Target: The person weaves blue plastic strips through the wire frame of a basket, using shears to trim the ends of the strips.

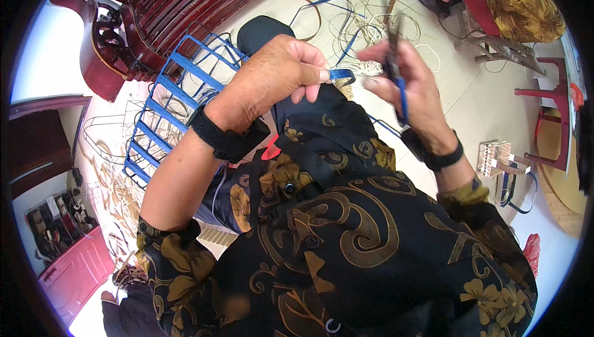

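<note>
Strip [341, 74] I hold: blue
My shirt [365, 238]: black, with golden flowers and curls
My wrist bands [212, 134]: black
Bench [176, 12]: reddish brown

Pale tiled floor [458, 108]: beneath me
Tangled cream strands [371, 31]: right of the red wooden bench [179, 15]
Red plastic stool [560, 91]: farther right

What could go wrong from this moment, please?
The blue-handled hand tool in the right hand, blurred here, is near the left hand, so it might nick or pinch a finger.
The left fingertips pinch the blue strip close to its end, so it could perhaps slip out.
Loose cream strands lie tangled on the floor near another person's dark shoe and might catch a foot.
</note>
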A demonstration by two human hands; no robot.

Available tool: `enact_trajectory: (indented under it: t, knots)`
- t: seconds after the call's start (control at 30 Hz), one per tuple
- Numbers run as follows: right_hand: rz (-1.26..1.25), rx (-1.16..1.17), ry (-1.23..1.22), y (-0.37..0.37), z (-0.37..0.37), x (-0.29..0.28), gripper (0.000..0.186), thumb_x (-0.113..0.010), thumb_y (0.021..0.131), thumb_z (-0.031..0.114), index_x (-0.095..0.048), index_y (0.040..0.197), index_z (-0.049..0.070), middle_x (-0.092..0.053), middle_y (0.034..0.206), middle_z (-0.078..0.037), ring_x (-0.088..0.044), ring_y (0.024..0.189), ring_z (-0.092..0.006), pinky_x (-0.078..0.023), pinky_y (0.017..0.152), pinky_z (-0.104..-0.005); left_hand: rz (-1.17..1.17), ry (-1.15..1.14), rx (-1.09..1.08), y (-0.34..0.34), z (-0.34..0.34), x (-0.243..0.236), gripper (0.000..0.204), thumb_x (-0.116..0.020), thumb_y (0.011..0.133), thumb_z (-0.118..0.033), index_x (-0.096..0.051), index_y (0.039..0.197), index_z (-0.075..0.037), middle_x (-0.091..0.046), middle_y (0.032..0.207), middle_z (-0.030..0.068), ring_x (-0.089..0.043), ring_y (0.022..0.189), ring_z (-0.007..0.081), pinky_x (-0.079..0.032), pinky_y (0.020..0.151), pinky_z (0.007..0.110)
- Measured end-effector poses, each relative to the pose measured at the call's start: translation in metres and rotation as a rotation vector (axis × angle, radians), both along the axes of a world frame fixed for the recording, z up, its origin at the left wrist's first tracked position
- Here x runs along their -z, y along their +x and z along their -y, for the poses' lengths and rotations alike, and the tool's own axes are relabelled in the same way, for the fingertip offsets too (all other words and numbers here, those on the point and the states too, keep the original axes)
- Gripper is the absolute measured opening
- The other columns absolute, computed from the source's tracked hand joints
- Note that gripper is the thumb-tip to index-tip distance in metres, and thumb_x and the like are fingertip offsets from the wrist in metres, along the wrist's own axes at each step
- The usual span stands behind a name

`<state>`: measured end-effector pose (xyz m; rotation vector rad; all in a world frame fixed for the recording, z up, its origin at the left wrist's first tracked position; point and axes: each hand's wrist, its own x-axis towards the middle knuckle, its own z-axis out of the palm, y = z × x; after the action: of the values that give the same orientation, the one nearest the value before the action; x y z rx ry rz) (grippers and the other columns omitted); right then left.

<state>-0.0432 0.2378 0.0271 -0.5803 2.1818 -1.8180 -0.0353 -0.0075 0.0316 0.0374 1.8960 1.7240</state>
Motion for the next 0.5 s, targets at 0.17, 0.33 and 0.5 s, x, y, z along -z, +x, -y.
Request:
enact_trajectory:
  t: [0.17,0.33,0.5]
  knots:
    - [0.239,-0.13,-0.014,-0.011,0.026,0.001,0.044,-0.081,0.083,0.014,-0.059,0.12,0.007,-0.068,0.096,-0.002,-0.064,0.089,-0.0091,-0.051,0.078,-0.0233,-0.05,-0.092,0.026,-0.001,0.001,-0.004,0.011,-0.064,0.09,-0.009,-0.071,0.087,-0.001,-0.064,0.063,0.002,-0.051,0.051,0.0051,-0.038,0.048,0.02]
    - [0.33,-0.122,0.021,-0.013,0.025,-0.001,0.039,-0.078,0.085,0.009,-0.058,0.118,0.008,-0.067,0.087,0.0,-0.061,0.078,-0.0053,-0.047,0.067,-0.0175,-0.072,-0.138,0.082,-0.004,0.002,0.002,0.012,-0.064,0.09,-0.01,-0.071,0.087,-0.001,-0.064,0.063,0.002,-0.052,0.05,0.0059,-0.039,0.048,0.021]
    - [0.403,-0.111,0.0,-0.013,0.025,0.001,0.036,-0.078,0.085,0.008,-0.058,0.115,0.008,-0.066,0.086,0.001,-0.06,0.077,-0.0048,-0.047,0.067,-0.0178,-0.059,-0.063,0.137,-0.005,0.008,0.003,0.014,-0.063,0.092,-0.01,-0.071,0.094,0.001,-0.069,0.073,0.0042,-0.061,0.062,0.008,-0.048,0.059,0.022]
